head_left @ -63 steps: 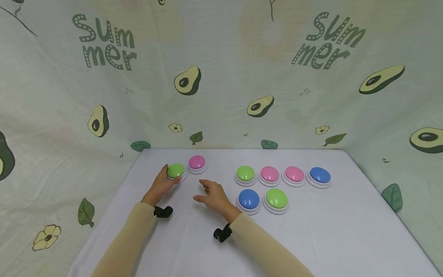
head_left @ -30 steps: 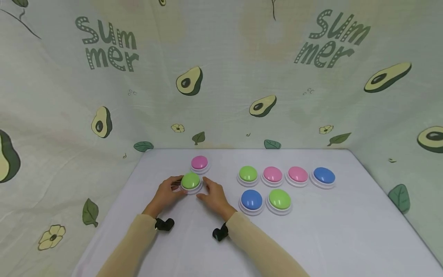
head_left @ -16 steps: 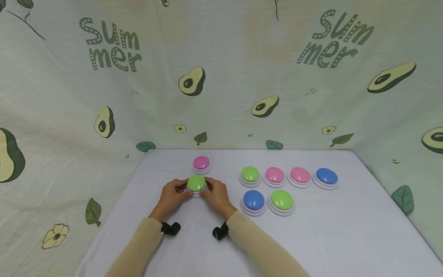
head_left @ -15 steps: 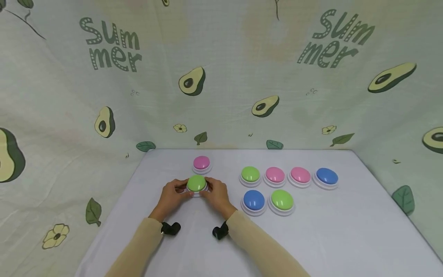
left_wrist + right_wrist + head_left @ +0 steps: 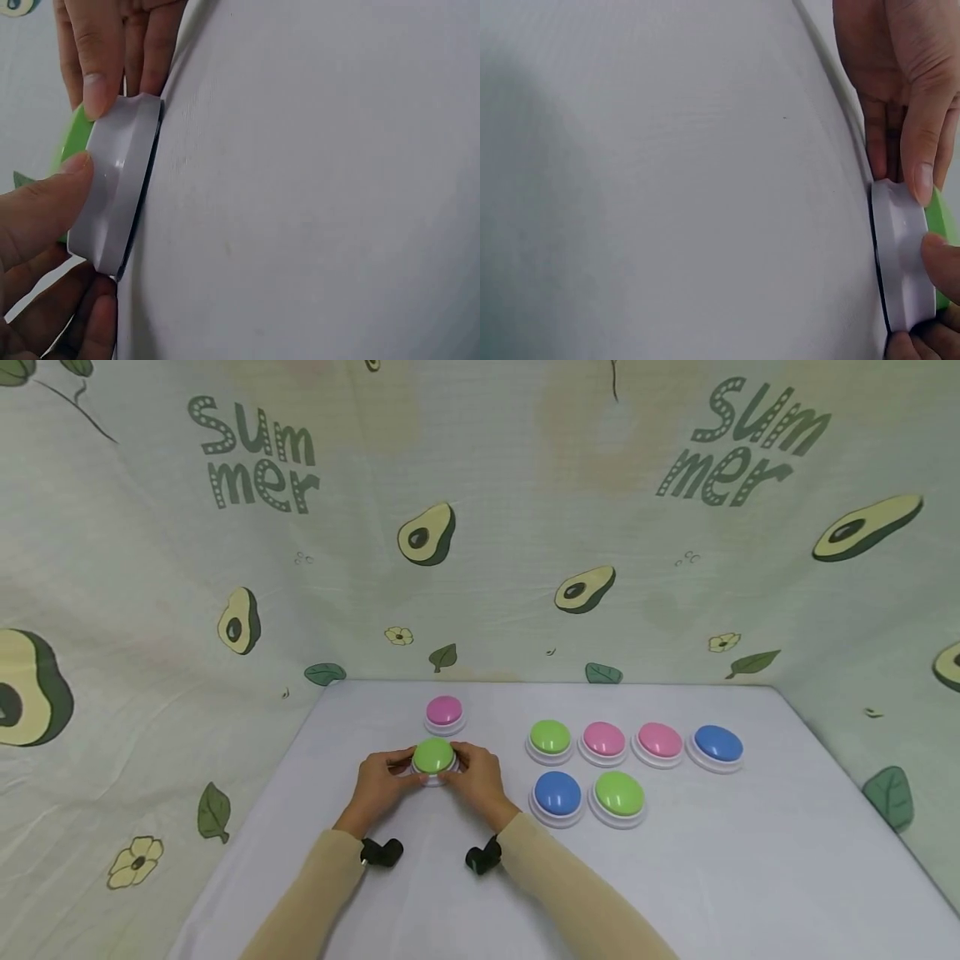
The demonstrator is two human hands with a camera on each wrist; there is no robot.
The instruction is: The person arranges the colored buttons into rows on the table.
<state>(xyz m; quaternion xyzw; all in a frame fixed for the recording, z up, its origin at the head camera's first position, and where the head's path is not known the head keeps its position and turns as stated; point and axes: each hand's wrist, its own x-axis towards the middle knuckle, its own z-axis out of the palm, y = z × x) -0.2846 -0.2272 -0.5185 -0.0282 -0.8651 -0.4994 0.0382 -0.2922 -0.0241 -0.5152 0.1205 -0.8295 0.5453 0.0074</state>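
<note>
In the head view, a push button with a green dome and a white round base sits between both hands at the left of the table. My left hand grips the base from the left, thumb at the front and fingers round the side. From the right, my right hand grips the same base. Both wrist views show thumbs pressed on the front of the white base, whose underside appears to lie on the cloth. Just behind it stands a pink push button, touched by neither hand.
To the right, a back row holds a green button, two pink buttons and a blue button. In front of them stand a blue button and a green button. A printed cloth hangs behind the white table.
My left hand has brought the green button right and nearer, in front of the pink one. My right hand has come to grip it too. Over the last half second the hands barely move; the view shifts slightly.
</note>
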